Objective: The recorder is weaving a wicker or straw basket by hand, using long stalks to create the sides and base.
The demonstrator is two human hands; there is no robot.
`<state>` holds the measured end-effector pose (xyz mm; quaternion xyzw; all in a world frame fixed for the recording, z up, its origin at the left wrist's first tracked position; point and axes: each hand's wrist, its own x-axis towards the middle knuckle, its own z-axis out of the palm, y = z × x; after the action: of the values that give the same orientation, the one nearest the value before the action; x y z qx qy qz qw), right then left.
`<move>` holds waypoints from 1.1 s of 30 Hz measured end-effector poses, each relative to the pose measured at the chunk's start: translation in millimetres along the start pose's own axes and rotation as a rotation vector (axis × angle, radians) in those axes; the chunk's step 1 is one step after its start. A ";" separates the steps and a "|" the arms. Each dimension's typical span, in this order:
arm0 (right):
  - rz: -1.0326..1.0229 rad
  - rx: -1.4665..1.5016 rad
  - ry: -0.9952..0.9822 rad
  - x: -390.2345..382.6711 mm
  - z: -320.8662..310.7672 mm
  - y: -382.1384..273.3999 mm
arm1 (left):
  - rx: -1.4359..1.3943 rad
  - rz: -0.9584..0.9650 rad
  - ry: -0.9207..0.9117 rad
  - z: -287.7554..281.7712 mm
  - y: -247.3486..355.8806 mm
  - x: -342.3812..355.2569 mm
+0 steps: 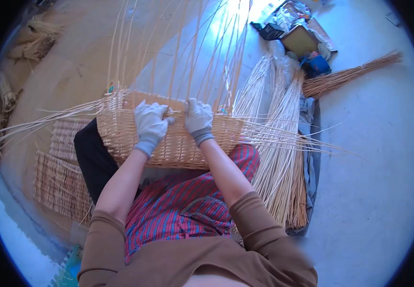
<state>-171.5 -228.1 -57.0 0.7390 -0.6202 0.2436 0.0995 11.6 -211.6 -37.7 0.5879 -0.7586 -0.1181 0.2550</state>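
A partly woven wicker basket point(178, 149) lies across my lap, its long side facing me. Tall thin stakes point(172, 71) rise from its upper edge, and loose strand ends point(49, 117) stick out at both sides. Both my hands wear whitish gloves with grey cuffs. My left hand point(152, 123) closes over the upper edge left of the middle, thumb toward the right. Close by on the right, my right hand point(198, 119) grips the same edge near the stakes. The fingertips of both hands are partly hidden, as is any single strand between them.
Long bundles of pale strands point(276, 158) lie on the right, with a brown bundle point(353, 74) beyond them. Assorted boxes and bags point(300, 40) are piled at the far right. Flat woven panels point(61, 184) lie on the left, and more fibre bundles point(37, 40) at the far left.
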 end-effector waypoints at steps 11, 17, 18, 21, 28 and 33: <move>0.213 0.419 0.051 -65.8 -43.8 -62.6 | -0.381 -0.199 0.453 -34.6 -70.0 -72.7; -0.126 0.755 -0.315 -51.5 -31.2 -171.3 | -0.597 -0.470 0.450 -44.9 -169.6 -56.0; -0.174 0.805 -0.282 -38.7 -35.4 -196.6 | -0.896 -0.399 0.493 -47.7 -177.3 -53.5; -0.313 0.780 -0.270 2.4 -44.9 -258.1 | -0.353 -0.609 0.139 -55.3 -179.3 -67.8; -0.121 0.823 -0.227 20.9 -38.0 -252.3 | -0.311 -0.241 0.474 -73.2 -142.0 -101.1; -0.351 0.734 -0.068 14.1 -37.5 -236.4 | -1.003 -0.126 0.519 -71.3 -123.3 -84.0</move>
<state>49.4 -173.6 18.8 0.8278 -0.3592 0.4034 -0.1515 166.6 -157.6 -57.6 0.4487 -0.4857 -0.3306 0.6734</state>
